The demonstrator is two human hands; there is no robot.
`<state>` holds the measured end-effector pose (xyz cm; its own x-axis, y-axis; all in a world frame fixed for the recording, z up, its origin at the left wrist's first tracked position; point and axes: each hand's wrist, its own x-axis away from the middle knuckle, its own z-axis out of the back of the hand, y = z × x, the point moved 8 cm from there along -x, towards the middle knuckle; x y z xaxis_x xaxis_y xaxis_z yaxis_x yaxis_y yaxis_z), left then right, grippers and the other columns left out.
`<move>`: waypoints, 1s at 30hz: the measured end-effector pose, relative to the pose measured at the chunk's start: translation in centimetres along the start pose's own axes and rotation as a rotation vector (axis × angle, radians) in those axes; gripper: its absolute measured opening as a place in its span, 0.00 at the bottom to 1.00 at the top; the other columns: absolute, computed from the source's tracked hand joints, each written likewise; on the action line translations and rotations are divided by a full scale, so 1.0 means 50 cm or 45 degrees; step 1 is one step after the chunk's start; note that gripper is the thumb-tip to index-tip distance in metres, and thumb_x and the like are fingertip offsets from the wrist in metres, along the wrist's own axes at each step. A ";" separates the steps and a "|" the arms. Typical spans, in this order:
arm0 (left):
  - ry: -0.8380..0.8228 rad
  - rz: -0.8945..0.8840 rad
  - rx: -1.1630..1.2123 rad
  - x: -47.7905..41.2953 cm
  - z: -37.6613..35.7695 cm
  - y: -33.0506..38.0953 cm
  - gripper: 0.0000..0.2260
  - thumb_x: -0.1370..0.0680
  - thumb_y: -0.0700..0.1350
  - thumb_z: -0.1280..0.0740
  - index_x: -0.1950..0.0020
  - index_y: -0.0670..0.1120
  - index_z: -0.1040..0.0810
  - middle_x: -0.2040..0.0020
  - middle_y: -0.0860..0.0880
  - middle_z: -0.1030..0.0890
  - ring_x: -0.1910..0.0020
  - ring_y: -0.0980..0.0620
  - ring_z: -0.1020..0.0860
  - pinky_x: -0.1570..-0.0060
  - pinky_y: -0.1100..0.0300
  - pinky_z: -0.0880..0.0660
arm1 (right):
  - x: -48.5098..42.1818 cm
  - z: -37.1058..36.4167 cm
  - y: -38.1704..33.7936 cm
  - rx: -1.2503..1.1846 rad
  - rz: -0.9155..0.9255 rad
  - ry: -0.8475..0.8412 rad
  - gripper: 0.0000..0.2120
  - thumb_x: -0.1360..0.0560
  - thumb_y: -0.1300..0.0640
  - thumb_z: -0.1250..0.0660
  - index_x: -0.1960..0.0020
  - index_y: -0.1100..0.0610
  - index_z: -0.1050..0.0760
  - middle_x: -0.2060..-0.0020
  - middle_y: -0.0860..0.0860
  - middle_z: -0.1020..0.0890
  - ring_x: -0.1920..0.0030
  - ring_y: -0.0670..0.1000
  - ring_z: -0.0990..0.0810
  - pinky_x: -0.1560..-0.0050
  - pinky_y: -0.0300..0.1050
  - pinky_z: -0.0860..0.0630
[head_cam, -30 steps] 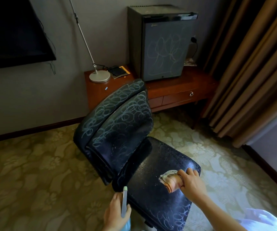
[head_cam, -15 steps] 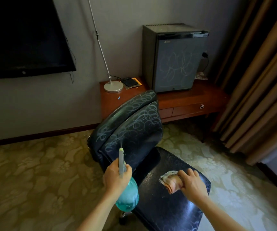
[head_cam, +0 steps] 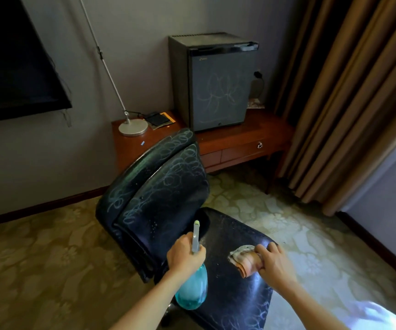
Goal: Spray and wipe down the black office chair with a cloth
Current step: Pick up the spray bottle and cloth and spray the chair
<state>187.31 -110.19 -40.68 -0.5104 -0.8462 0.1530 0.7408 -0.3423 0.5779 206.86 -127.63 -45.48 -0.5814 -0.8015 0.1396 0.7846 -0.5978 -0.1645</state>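
The black office chair (head_cam: 158,196) stands in the middle of the head view, its backrest covered in pale scribbled loops and its seat glossy. My left hand (head_cam: 185,257) grips a teal spray bottle (head_cam: 192,291), with the pale nozzle pointing up toward the backrest. My right hand (head_cam: 275,263) presses a folded pinkish cloth (head_cam: 245,259) onto the right part of the seat. Fine droplets speckle the lower backrest and the seat.
Behind the chair a wooden desk (head_cam: 237,144) carries a dark mini fridge (head_cam: 216,82), a lamp base (head_cam: 133,127) and a small notepad. Brown curtains (head_cam: 349,91) hang at the right. A dark television (head_cam: 13,67) is on the left wall. Patterned carpet surrounds the chair.
My left hand has risen from below the seat edge and brought the spray bottle up in front of the backrest. The right hand and cloth have stayed on the seat.
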 end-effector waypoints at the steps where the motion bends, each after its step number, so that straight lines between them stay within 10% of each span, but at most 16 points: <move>1: -0.028 -0.017 -0.004 0.001 -0.014 0.002 0.07 0.27 0.51 0.36 0.52 0.51 0.24 0.53 0.53 0.22 0.52 0.50 0.21 0.53 0.55 0.24 | 0.009 -0.003 0.013 -0.008 -0.021 -0.002 0.21 0.30 0.54 0.35 0.37 0.46 0.30 0.47 0.50 0.27 0.46 0.54 0.30 0.53 0.45 0.28; 12: -0.197 -0.086 -0.021 0.050 -0.130 -0.047 0.14 0.25 0.55 0.36 0.41 0.52 0.27 0.43 0.54 0.26 0.46 0.54 0.23 0.51 0.60 0.27 | 0.066 -0.030 0.059 -0.018 -0.132 -0.022 0.21 0.28 0.52 0.35 0.36 0.45 0.32 0.45 0.50 0.27 0.45 0.51 0.32 0.55 0.40 0.33; 30: 0.106 -0.111 0.341 0.100 -0.014 -0.265 0.12 0.27 0.50 0.32 0.46 0.50 0.25 0.52 0.55 0.24 0.55 0.55 0.22 0.56 0.57 0.23 | 0.015 -0.074 -0.202 0.104 0.096 -0.105 0.22 0.34 0.54 0.28 0.42 0.47 0.27 0.53 0.51 0.26 0.52 0.56 0.27 0.64 0.46 0.30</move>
<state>175.25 -110.16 -48.13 -0.5211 -0.8529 0.0333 0.5487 -0.3048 0.7785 197.72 -122.23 -47.33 -0.5035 -0.8381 0.2099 0.8420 -0.5304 -0.0982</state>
